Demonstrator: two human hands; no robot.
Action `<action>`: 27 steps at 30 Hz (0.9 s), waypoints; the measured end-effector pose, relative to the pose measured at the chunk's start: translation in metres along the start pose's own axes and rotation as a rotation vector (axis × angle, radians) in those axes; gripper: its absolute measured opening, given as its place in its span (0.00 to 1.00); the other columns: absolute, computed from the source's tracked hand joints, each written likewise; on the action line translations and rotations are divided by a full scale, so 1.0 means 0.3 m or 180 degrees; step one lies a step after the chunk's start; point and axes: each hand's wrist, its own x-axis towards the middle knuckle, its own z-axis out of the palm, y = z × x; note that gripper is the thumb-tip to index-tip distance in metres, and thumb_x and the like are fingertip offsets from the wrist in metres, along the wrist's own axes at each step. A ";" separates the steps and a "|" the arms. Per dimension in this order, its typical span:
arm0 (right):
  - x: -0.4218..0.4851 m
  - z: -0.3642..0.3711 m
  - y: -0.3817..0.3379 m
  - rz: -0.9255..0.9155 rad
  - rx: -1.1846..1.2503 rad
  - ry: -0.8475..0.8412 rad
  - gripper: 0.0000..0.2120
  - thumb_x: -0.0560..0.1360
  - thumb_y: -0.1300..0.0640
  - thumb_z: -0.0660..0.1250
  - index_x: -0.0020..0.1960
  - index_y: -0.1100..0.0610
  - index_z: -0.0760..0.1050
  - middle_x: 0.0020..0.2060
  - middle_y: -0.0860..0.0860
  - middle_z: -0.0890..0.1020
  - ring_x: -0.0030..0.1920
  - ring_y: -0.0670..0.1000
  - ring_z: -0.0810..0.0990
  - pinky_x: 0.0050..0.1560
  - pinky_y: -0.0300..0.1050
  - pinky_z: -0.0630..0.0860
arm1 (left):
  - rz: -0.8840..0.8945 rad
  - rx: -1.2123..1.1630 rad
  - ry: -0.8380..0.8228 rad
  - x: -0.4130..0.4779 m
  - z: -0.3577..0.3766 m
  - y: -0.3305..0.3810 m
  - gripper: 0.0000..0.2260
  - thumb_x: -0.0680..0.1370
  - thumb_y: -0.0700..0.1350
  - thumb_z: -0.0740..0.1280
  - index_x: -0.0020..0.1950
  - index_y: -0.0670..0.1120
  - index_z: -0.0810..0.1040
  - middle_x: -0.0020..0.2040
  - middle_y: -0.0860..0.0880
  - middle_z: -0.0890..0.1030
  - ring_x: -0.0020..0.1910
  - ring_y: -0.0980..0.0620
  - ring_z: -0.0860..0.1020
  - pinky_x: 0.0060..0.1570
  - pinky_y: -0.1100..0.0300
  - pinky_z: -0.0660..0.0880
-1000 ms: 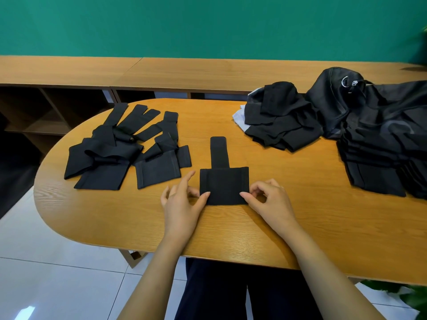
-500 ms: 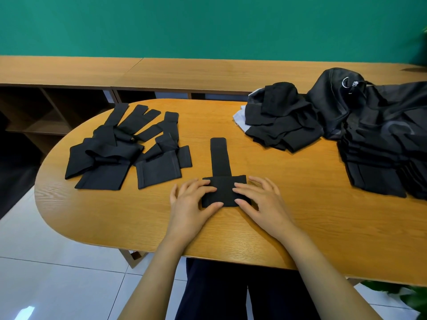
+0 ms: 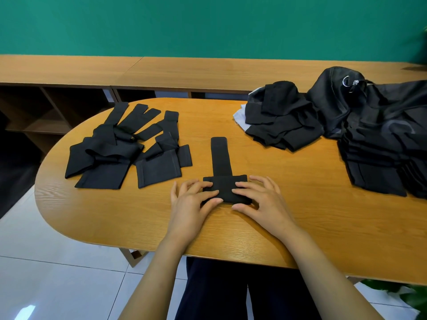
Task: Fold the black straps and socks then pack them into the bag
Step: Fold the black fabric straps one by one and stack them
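Bright, even indoor light falls from above. The hands cast only soft, faint shadows on the bench [image 3: 323, 227]. A white glare patch sits on the floor tiles [image 3: 24, 312] near left. Wide-angle distortion bows the edges; focus is sharp.

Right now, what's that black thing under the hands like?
It is a black strap of soft-looking cloth, shaped like a T. Its narrow tail lies flat, pointing away from the person. Its wide near end is folded into a thick band. The left hand and right hand press on that band with flat fingers. It lies on the wooden table, touching no other cloth.
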 end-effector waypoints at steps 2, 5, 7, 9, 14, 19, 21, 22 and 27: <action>-0.002 -0.001 -0.003 -0.0005 0.0003 0.0036 0.27 0.71 0.31 0.59 0.65 0.40 0.75 0.68 0.36 0.72 0.72 0.42 0.58 0.76 0.53 0.49 | 0.0006 -0.0026 0.0025 0.000 0.000 0.000 0.23 0.75 0.65 0.56 0.58 0.56 0.82 0.62 0.60 0.77 0.68 0.54 0.65 0.73 0.41 0.49; 0.001 -0.004 -0.008 -0.0013 -0.0082 0.0037 0.24 0.72 0.33 0.62 0.65 0.40 0.75 0.67 0.36 0.72 0.73 0.44 0.59 0.76 0.53 0.45 | 0.0023 -0.0043 0.0064 0.000 0.000 -0.003 0.23 0.75 0.67 0.56 0.57 0.57 0.83 0.61 0.59 0.77 0.67 0.55 0.65 0.73 0.41 0.49; 0.008 -0.005 -0.011 -0.0030 -0.0186 0.0076 0.23 0.72 0.33 0.63 0.63 0.41 0.76 0.66 0.36 0.73 0.72 0.44 0.59 0.76 0.54 0.44 | 0.0028 -0.0026 0.0089 0.003 0.001 -0.005 0.23 0.75 0.67 0.55 0.56 0.57 0.83 0.60 0.59 0.78 0.67 0.55 0.66 0.73 0.42 0.49; 0.019 0.000 -0.019 -0.0024 -0.0234 0.0162 0.22 0.71 0.33 0.63 0.60 0.41 0.79 0.63 0.37 0.75 0.71 0.45 0.61 0.76 0.55 0.44 | 0.0013 -0.0002 0.0102 0.007 0.003 -0.005 0.23 0.76 0.66 0.55 0.55 0.57 0.83 0.60 0.59 0.78 0.66 0.54 0.66 0.73 0.41 0.50; 0.037 0.035 -0.036 0.0064 -0.0032 0.0461 0.13 0.75 0.40 0.64 0.53 0.45 0.82 0.58 0.39 0.79 0.68 0.47 0.66 0.75 0.57 0.49 | -0.0125 -0.0065 0.0185 0.007 0.003 -0.003 0.24 0.75 0.67 0.54 0.53 0.56 0.84 0.58 0.60 0.78 0.65 0.54 0.68 0.72 0.40 0.52; 0.046 0.047 -0.021 0.0050 0.0173 0.0571 0.22 0.74 0.36 0.54 0.49 0.46 0.82 0.54 0.39 0.80 0.66 0.47 0.68 0.73 0.58 0.55 | -0.0142 -0.0112 -0.0014 0.025 -0.009 -0.006 0.26 0.70 0.70 0.58 0.55 0.56 0.82 0.60 0.61 0.75 0.67 0.57 0.64 0.74 0.40 0.42; 0.052 0.050 -0.016 0.0070 0.0250 0.0572 0.22 0.74 0.36 0.54 0.49 0.46 0.82 0.54 0.39 0.80 0.65 0.46 0.68 0.72 0.59 0.56 | -0.0080 -0.0115 -0.0069 0.039 -0.012 -0.010 0.24 0.69 0.68 0.63 0.57 0.56 0.82 0.61 0.60 0.74 0.68 0.58 0.62 0.74 0.40 0.37; 0.053 0.053 -0.013 0.0075 0.0273 0.0573 0.22 0.74 0.36 0.55 0.49 0.46 0.83 0.53 0.39 0.80 0.64 0.46 0.68 0.71 0.58 0.57 | -0.0040 -0.0087 -0.0072 0.046 -0.009 -0.011 0.22 0.70 0.66 0.66 0.58 0.56 0.81 0.61 0.60 0.74 0.69 0.59 0.61 0.73 0.41 0.35; 0.053 0.055 -0.004 0.0130 0.0392 0.0606 0.22 0.74 0.35 0.57 0.50 0.47 0.83 0.52 0.37 0.79 0.62 0.42 0.66 0.70 0.54 0.59 | 0.0019 -0.0139 0.0095 0.065 0.021 -0.007 0.18 0.70 0.64 0.67 0.54 0.57 0.83 0.61 0.58 0.76 0.71 0.54 0.63 0.73 0.43 0.33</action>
